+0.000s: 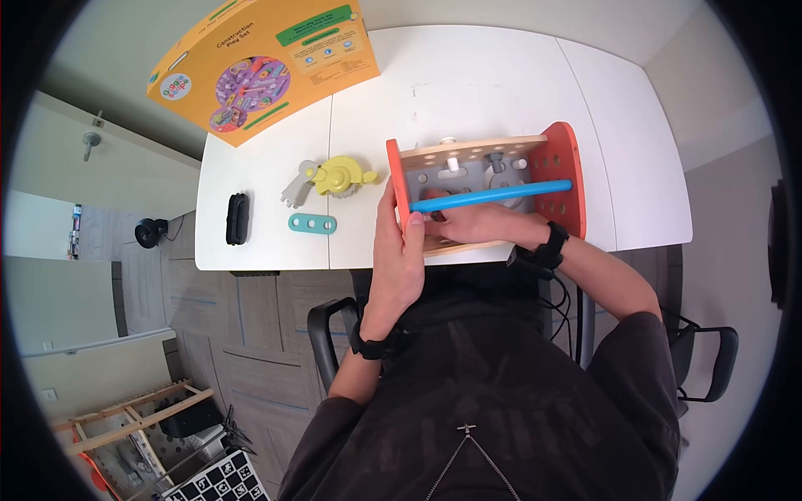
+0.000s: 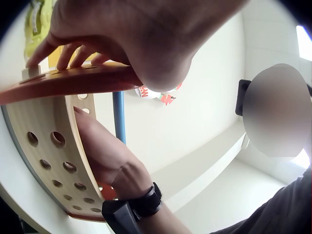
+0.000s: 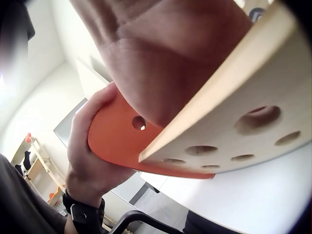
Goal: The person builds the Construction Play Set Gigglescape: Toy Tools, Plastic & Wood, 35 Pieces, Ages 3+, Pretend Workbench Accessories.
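Note:
A toy toolbox with red-orange side panels (image 1: 566, 179), holed wooden boards (image 2: 58, 161) and a blue bar (image 1: 501, 194) stands at the table's front edge. My left hand (image 1: 399, 265) grips its left panel (image 3: 114, 131), thumb at the edge and fingers along the outer face. A fingertip touches a small pale piece (image 2: 31, 72) there. My right hand (image 1: 480, 224) reaches inside under the bar, near that same panel; its fingertips are mostly hidden, and whether they hold anything cannot be seen. A white peg (image 1: 453, 164) and a grey bolt (image 1: 496, 160) sit in the toolbox.
Left of the toolbox lie a yellow-green toy saw (image 1: 338, 176) with a grey part, a teal three-hole strip (image 1: 312, 224) and a black case (image 1: 237, 219). An orange-yellow box (image 1: 309, 58) stands at the back left of the white table (image 1: 468, 75).

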A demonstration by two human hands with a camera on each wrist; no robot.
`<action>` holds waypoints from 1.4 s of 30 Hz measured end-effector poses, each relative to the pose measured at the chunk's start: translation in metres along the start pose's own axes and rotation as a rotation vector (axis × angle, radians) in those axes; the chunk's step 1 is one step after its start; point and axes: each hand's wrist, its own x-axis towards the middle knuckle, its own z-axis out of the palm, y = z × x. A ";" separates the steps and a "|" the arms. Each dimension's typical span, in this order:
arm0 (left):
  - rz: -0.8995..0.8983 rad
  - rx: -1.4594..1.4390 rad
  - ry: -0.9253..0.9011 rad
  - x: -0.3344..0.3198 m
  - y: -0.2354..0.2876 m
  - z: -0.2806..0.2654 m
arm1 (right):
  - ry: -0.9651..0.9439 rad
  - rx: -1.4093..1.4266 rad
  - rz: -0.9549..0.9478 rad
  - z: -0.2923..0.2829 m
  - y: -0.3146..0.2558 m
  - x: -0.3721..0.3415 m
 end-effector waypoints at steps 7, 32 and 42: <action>0.001 0.006 0.003 0.000 -0.002 0.000 | 0.075 0.013 0.039 0.001 0.001 0.003; -0.002 0.018 0.007 -0.001 0.002 0.001 | 0.010 0.067 -0.007 0.001 0.005 0.005; 0.010 0.021 0.007 0.000 -0.001 0.000 | 0.086 0.113 0.055 0.006 0.008 0.010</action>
